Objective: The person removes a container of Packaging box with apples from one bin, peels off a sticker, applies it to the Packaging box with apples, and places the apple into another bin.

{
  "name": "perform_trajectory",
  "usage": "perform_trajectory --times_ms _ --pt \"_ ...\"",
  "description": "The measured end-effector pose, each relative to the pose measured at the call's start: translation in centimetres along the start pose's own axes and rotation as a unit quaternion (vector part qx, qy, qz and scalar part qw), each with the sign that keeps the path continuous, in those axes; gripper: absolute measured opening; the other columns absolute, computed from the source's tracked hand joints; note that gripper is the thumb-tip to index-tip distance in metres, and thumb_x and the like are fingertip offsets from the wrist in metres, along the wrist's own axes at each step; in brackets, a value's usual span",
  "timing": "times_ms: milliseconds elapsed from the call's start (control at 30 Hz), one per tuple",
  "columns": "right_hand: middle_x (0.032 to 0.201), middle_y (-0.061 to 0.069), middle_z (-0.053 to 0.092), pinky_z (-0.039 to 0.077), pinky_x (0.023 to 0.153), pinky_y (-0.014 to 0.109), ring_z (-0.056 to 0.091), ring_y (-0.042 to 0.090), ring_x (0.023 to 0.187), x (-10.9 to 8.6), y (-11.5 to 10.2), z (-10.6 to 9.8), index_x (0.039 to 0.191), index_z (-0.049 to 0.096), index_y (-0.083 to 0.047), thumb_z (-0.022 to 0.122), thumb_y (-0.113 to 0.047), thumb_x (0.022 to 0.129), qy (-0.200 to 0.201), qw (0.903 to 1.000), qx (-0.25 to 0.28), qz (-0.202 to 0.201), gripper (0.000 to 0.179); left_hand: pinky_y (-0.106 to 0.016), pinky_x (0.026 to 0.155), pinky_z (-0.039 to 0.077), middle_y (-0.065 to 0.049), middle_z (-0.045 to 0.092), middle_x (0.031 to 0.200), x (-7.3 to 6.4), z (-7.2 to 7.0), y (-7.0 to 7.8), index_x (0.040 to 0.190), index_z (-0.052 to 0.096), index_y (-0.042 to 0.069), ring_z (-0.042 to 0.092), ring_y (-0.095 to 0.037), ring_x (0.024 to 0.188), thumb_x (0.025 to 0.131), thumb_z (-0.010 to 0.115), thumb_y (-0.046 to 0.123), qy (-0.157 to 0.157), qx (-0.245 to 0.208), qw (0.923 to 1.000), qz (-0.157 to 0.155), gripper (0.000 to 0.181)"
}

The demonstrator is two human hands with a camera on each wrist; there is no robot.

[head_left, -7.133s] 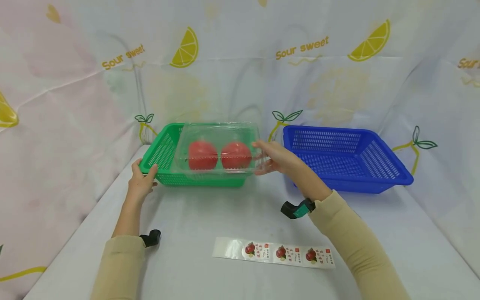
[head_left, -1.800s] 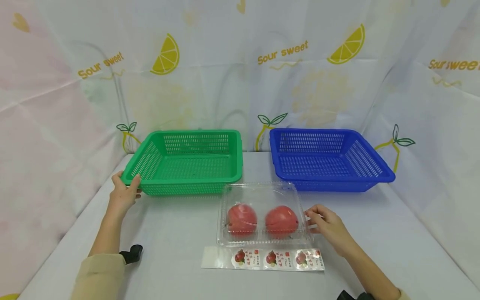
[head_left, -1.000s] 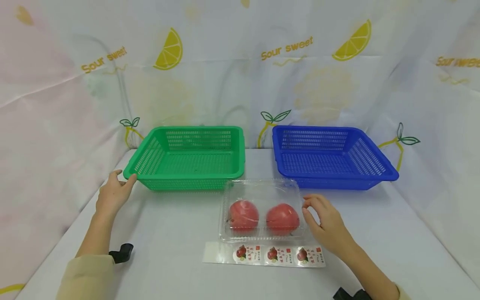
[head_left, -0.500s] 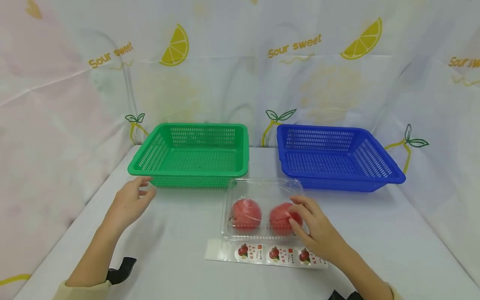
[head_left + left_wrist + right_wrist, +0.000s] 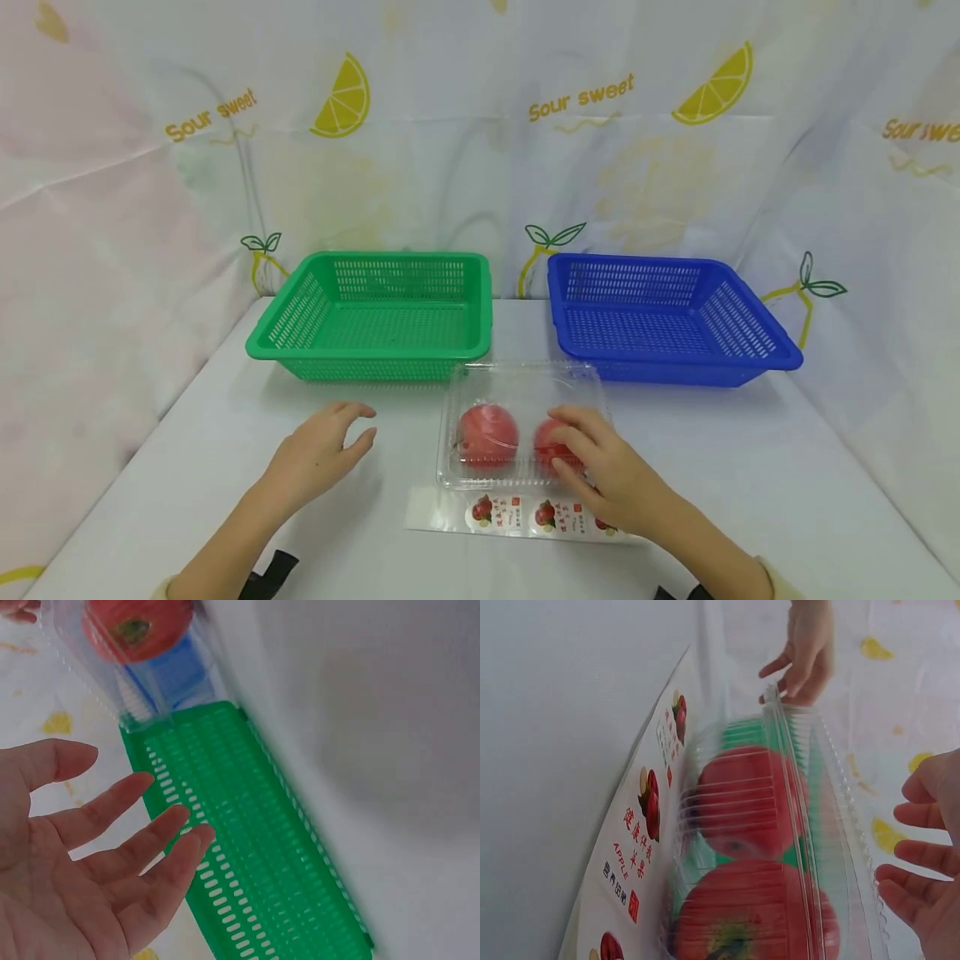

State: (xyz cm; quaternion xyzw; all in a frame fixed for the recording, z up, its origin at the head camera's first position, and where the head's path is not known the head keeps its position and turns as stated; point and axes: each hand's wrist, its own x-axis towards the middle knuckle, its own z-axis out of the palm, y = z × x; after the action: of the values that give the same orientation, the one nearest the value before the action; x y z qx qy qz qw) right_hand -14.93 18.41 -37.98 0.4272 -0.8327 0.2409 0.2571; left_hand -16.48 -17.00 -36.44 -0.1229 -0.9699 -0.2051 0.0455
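Observation:
A clear plastic clamshell box [image 5: 517, 385] lies in the middle of the table in the head view, holding two red apples [image 5: 488, 435]. My right hand [image 5: 618, 475] hovers over its right end, fingers bent loosely and gripping nothing. The right wrist view shows those fingers [image 5: 919, 851] apart from the box's edge. Left of the box, my left hand [image 5: 318, 458] hangs over the table with relaxed, spread fingers and nothing between them. A strip of apple stickers [image 5: 495, 512] lies along the box's front edge, its right end partly covered by my right hand.
Behind the box on the left stands a green perforated basket [image 5: 367, 367] with nothing in it. A blue perforated basket [image 5: 675, 367], likewise without contents, stands behind on the right. A printed cloth [image 5: 450, 167] hangs at the back.
The box came from the green basket to the table. My left hand let go of that basket's rim and moved right, toward the box. My right hand moved from the box's side to above it.

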Motion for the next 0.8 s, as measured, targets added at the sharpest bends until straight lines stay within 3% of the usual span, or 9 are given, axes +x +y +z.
perform_trajectory --times_ms 100,233,333,567,800 --pt "0.120 0.010 0.049 0.039 0.094 0.025 0.049 0.023 0.110 0.2 -0.3 0.4 0.104 0.058 -0.007 0.039 -0.029 0.097 0.000 0.9998 0.004 -0.020 0.030 -0.048 0.079 0.046 -0.010 0.058 0.117 -0.2 1.1 0.8 0.113 0.060 0.010 0.054 -0.030 0.108 0.088 0.059 0.023 -0.021 -0.010 0.9996 0.014 0.028" --pt "0.119 0.008 0.051 0.043 0.089 0.028 0.052 0.021 0.106 0.4 -0.7 0.9 0.103 0.057 -0.010 0.038 -0.028 0.097 -0.017 0.9988 0.014 -0.044 0.027 -0.046 0.087 0.043 -0.006 0.059 0.117 -0.1 2.9 1.7 0.117 0.057 0.010 0.054 -0.026 0.110 0.087 0.061 0.024 -0.078 -0.030 0.9953 0.049 0.034" --pt "0.117 0.009 0.052 0.045 0.088 0.029 0.054 0.020 0.104 0.5 -1.3 1.4 0.105 0.057 -0.009 0.038 -0.026 0.096 -0.025 0.9968 0.022 -0.073 0.026 -0.046 0.085 0.044 -0.007 0.061 0.113 -0.1 3.8 1.9 0.118 0.056 0.008 0.056 -0.026 0.106 0.086 0.062 0.022 -0.111 -0.036 0.9905 0.073 0.035" --pt "0.118 0.011 0.053 0.043 0.090 0.030 0.054 0.020 0.106 0.9 -2.7 2.2 0.103 0.057 -0.008 0.043 -0.017 0.092 -0.010 0.9876 0.025 -0.155 0.020 -0.047 0.083 0.045 -0.010 0.063 0.104 0.0 4.4 2.3 0.117 0.056 0.005 0.057 -0.029 0.103 0.086 0.062 0.021 -0.154 -0.061 0.9804 0.107 0.035" --pt "0.120 0.006 0.054 0.041 0.092 0.026 0.053 0.016 0.109 0.8 -3.8 3.0 0.105 0.057 -0.010 0.048 -0.016 0.091 -0.074 0.9781 0.015 -0.194 0.018 -0.045 0.080 0.047 -0.011 0.062 0.105 0.0 4.6 2.7 0.116 0.056 0.004 0.058 -0.029 0.100 0.086 0.062 0.023 -0.173 -0.047 0.9756 0.127 0.036"
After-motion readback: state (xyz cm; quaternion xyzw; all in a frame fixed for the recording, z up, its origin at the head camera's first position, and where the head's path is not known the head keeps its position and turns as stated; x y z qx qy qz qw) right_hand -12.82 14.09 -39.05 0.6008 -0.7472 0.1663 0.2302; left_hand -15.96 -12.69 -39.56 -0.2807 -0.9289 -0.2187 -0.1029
